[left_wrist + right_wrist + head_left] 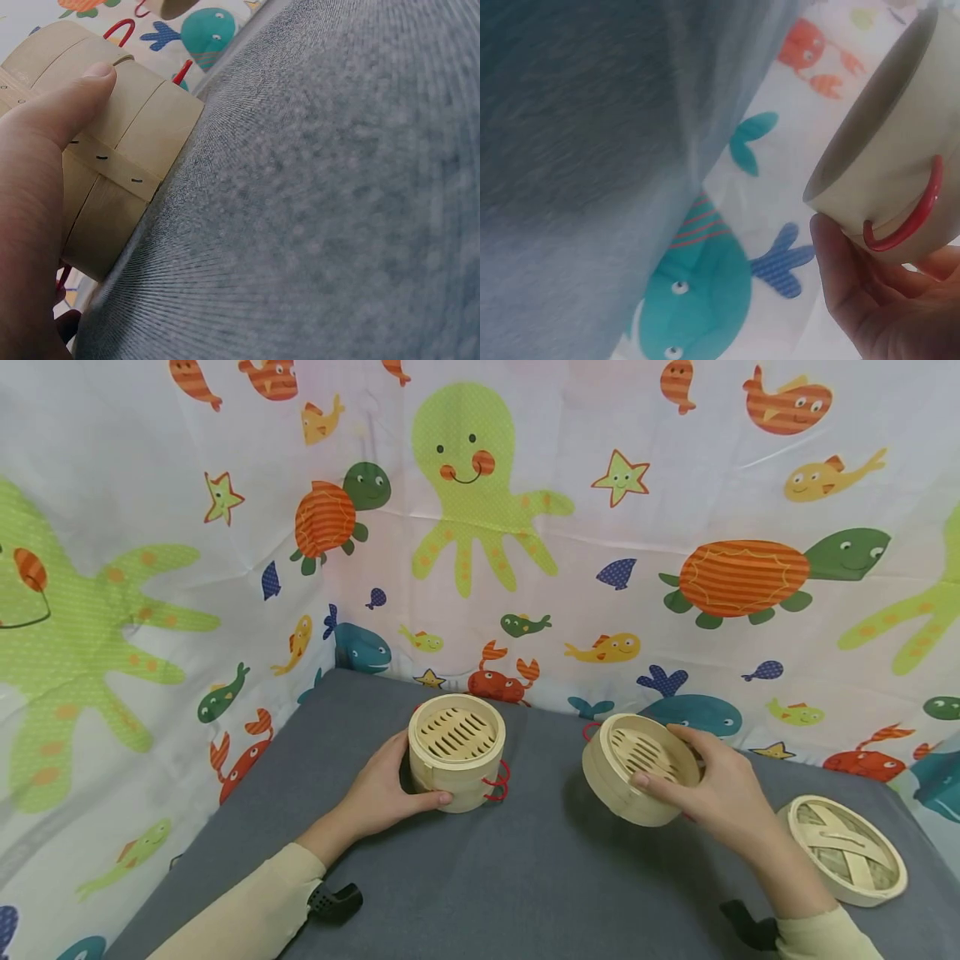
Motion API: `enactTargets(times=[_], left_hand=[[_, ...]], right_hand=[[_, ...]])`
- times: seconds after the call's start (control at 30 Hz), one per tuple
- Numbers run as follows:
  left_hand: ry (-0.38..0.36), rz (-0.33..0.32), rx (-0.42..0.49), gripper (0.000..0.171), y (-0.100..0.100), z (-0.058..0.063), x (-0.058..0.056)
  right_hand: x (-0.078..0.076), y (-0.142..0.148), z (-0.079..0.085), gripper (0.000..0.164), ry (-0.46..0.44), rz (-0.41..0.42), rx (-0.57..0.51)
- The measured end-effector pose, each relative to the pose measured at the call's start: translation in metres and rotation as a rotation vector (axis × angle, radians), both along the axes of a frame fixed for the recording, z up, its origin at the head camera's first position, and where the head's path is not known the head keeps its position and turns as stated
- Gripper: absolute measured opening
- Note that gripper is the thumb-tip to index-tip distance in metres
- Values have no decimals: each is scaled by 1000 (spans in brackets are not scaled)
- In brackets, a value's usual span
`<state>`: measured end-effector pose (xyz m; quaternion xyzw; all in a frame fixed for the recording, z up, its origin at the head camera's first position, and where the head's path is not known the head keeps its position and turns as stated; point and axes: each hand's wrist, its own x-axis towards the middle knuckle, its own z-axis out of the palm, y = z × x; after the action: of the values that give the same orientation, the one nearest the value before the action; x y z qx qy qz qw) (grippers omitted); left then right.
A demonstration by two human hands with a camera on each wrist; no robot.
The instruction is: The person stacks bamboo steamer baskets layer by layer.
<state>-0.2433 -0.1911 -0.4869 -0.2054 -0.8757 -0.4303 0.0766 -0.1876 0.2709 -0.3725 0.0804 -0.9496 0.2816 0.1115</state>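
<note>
My left hand (pixel 375 789) grips the side of a stack of small bamboo steamer baskets (pixel 474 788), its thumb across the front. The stack stands upright on the grey table, slatted floor uppermost, with red handles on its right side. In the left wrist view, seams and a stapled strip run across the stack (pixel 139 112) under the thumb. My right hand (pixel 727 789) holds another bamboo steamer basket (pixel 617 781) by its rim, tilted above the table. Its red handle (pixel 911 225) and hollow side show in the right wrist view.
A round woven bamboo lid (pixel 855 852) lies on the table at the right, beside my right forearm. The grey cloth-covered table (pixel 525 877) ends at a white curtain (pixel 570 585) printed with sea animals, behind and to the left.
</note>
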Motion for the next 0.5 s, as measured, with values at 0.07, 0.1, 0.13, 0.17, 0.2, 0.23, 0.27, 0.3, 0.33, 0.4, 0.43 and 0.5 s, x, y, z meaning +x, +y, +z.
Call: enactTargets(times=[0.07, 0.1, 0.13, 0.17, 0.2, 0.23, 0.27, 0.3, 0.33, 0.4, 0.43, 0.5], left_hand=[[1, -2, 0, 121, 1, -1, 0], [3, -4, 0, 120, 1, -1, 0], [5, -5, 0, 120, 1, -1, 0], [8, -8, 2, 120, 1, -2, 0], [12, -10, 4, 121, 1, -2, -1], [16, -13, 8, 121, 1, -2, -1], [20, -15, 12, 121, 1, -2, -1], [24, -15, 17, 121, 1, -3, -2], [24, -14, 19, 121, 0, -2, -2], [28, -13, 15, 121, -1, -3, -3], [31, -14, 11, 120, -1, -3, -3], [31, -14, -1, 120, -1, -4, -3]], right_hand=[[0, -6, 3, 89, 14, 14, -10], [0, -9, 4, 88, 16, 21, -17], [-1, -12, 5, 88, 19, 29, -23], [-1, -15, 6, 87, 21, 35, -26], [-2, -19, 6, 87, 26, 40, -31], [-2, -22, 7, 86, 27, 48, -39], [-3, -25, 7, 86, 28, 54, -45], [-4, -29, 7, 85, 30, 62, -51], [-5, -32, 7, 85, 34, 67, -57], [-7, -39, 8, 83, 42, 80, -71], [-7, -42, 8, 83, 43, 83, -75], [-9, -48, 8, 82, 51, 91, -83]])
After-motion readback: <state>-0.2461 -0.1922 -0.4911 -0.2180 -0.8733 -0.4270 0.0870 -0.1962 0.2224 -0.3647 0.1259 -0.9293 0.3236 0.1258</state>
